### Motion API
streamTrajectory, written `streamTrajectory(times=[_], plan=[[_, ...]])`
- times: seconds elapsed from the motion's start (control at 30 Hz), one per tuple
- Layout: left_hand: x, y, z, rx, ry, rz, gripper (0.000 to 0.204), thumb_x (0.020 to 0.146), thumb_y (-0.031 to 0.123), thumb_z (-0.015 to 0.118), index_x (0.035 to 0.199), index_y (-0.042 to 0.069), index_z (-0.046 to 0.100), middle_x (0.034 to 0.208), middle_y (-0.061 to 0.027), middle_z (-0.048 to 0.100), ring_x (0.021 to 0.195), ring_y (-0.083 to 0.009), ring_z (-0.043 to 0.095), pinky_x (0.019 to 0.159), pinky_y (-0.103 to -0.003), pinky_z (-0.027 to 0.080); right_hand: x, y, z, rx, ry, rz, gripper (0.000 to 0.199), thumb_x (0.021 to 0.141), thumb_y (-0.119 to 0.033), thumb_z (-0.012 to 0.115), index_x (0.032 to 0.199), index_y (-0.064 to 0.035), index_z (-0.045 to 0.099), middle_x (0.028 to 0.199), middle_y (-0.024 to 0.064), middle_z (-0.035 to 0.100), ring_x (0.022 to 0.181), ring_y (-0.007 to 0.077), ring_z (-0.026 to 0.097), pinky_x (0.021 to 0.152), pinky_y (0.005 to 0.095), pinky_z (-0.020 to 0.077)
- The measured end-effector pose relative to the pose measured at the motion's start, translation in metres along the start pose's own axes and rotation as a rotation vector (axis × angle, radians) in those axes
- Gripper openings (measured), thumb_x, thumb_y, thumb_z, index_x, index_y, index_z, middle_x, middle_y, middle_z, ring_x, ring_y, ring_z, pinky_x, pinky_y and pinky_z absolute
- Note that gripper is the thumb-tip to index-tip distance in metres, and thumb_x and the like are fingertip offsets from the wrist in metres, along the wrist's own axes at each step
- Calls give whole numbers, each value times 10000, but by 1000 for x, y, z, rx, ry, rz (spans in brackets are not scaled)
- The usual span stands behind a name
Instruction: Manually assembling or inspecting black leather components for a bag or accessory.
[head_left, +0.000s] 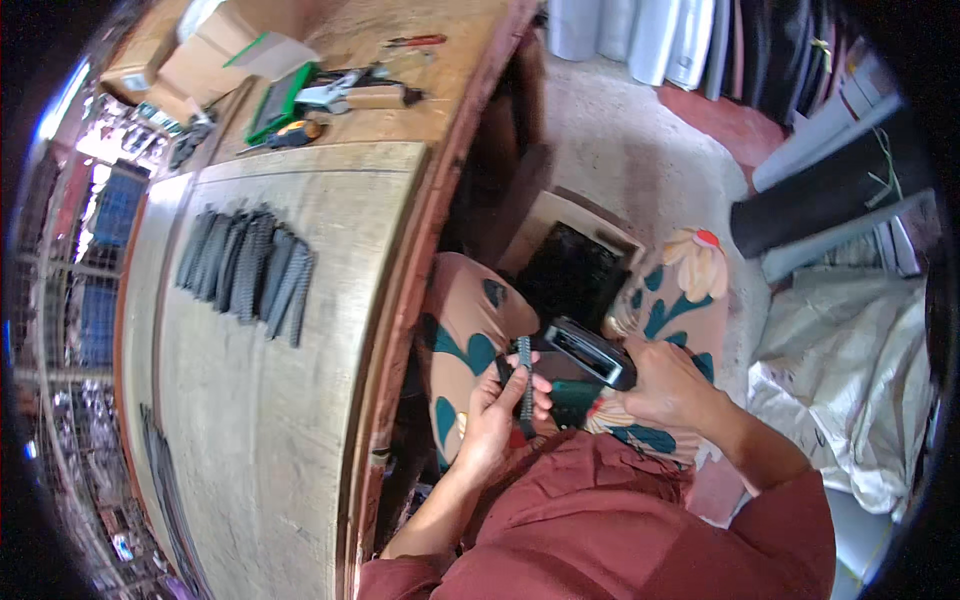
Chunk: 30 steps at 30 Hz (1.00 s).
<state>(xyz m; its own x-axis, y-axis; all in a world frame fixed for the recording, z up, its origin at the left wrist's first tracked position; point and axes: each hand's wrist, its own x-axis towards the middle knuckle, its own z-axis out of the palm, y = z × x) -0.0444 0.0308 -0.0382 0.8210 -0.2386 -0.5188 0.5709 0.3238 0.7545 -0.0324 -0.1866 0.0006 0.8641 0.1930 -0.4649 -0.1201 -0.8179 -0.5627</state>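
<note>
My left hand (492,412) holds a short grey ribbed strip (525,372) upright between thumb and fingers, above my lap. A darker strip end shows beside it, partly hidden by the fingers. My right hand (665,383) is wrapped round a black-and-silver hand tool (590,354) that looks like a stapler. The tool's long head points toward the left hand, a little apart from the strip. On the table to my left lies a pile of similar dark ribbed strips (247,262).
Between my knees is a light-rimmed box (624,238) with black contents. The wooden table (290,420) carries a green tray (280,104), an orange-handled tool (297,133), a red-handled tool (415,41) and cardboard boxes. Rolls (830,195) and a white sack (840,375) stand right.
</note>
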Motion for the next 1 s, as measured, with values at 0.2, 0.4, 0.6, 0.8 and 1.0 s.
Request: streamTrajectory(times=[0.2, 0.4, 0.6, 0.8, 1.0], plan=[[-15, 66, -1, 42, -119, 187, 242, 958, 157, 490, 1159, 29, 533, 803, -4, 531, 655, -80, 482, 632, -208, 409, -4, 3, 6, 57, 63, -19, 515, 650, -246, 686, 1021, 73, 526, 839, 311, 601, 837, 455, 596, 753, 482, 472], [-55, 142, 11, 731, 272, 702, 187, 940, 43, 456, 1098, 7, 551, 799, -30, 552, 737, -104, 518, 654, -240, 419, -4, 8, 7, 13, -4, 38, 440, 659, -202, 690, 960, 83, 543, 841, 303, 608, 821, 447, 603, 750, 455, 475], [-28, 158, -25, 1554, 847, 922, 364, 756, -87, 521, 1104, 12, 553, 1025, -162, 519, 958, -324, 488, 881, -386, 389, -5, 2, 8, -14, 13, 32, 443, 620, -188, 737, 915, 83, 549, 863, 298, 602, 870, 426, 600, 769, 429, 471], [-17, 152, -34, 1365, 848, 973, 399, 772, 30, 645, 1158, 20, 543, 1134, -158, 525, 1063, -338, 497, 919, -393, 402, -7, 10, 9, 20, 32, 2, 468, 640, -221, 741, 931, 86, 540, 860, 290, 605, 853, 414, 608, 768, 431, 471], [-21, 146, -10, 1232, 865, 1210, 354, 794, 75, 664, 1129, 6, 572, 1164, -173, 550, 1091, -306, 522, 920, -354, 408, -1, 5, 13, 306, 151, -65, 392, 746, -273, 706, 901, 59, 568, 763, 211, 622, 722, 326, 628, 687, 391, 473]])
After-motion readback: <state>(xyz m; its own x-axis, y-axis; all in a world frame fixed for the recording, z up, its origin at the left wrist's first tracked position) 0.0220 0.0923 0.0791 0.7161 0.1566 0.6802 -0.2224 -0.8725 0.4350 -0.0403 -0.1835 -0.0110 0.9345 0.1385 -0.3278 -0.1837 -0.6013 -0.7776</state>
